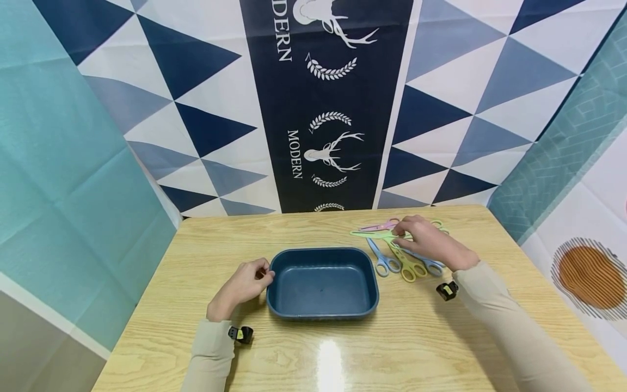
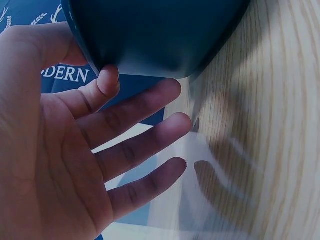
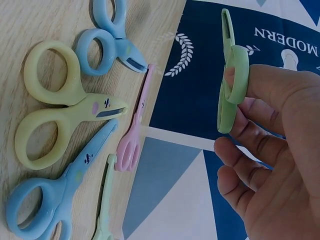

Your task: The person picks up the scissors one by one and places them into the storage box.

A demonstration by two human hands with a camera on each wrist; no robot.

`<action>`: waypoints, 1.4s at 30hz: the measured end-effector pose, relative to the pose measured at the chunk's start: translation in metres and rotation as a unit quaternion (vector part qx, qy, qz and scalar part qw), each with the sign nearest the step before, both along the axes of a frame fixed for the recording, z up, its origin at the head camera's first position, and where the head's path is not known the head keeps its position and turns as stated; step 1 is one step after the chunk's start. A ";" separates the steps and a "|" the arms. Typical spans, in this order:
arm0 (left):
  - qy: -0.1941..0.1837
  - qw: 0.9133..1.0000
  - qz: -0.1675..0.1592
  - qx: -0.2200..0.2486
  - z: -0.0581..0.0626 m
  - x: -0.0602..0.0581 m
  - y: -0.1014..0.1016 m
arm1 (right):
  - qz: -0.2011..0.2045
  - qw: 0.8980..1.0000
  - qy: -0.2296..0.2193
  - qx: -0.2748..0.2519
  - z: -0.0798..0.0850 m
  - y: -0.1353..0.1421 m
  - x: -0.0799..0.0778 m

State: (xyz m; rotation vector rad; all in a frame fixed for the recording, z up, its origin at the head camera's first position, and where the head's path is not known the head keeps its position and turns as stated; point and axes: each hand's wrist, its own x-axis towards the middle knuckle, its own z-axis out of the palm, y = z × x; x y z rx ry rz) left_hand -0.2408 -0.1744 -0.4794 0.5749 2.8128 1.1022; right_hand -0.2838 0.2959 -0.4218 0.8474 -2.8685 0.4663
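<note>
Behind everything we see a blue-and-white triangle-patterned cloth backdrop (image 1: 206, 120), its dark panel lettered "MODERN" twice beside white stag heads. Below it spreads the light wood-grain counter (image 1: 401, 348), bearing a dark blue, rounded rectangular plastic tray (image 1: 320, 294). Our left hand (image 1: 245, 283) pinches the tray's left rim between thumb and index finger, the other three fingers stretched out. Our right hand (image 1: 428, 242), its forearm reaching in from the lower right, grips pale green plastic scissors (image 3: 239, 80) at its thumb and index fingertips, raised above the counter, to the right of the tray, blades pointing left in the head view. Near that hand lie pale yellow scissors (image 3: 82, 107), two light blue pairs (image 3: 70, 182), slim pink scissors (image 3: 131, 142) and a second green pair (image 3: 106, 195); the tiny marks printed on some are too small to read.
</note>
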 end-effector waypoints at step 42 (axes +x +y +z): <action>-0.008 1.000 -0.010 0.001 0.000 0.001 -0.001 | 0.018 1.000 -0.010 -0.013 0.005 -0.045 -0.003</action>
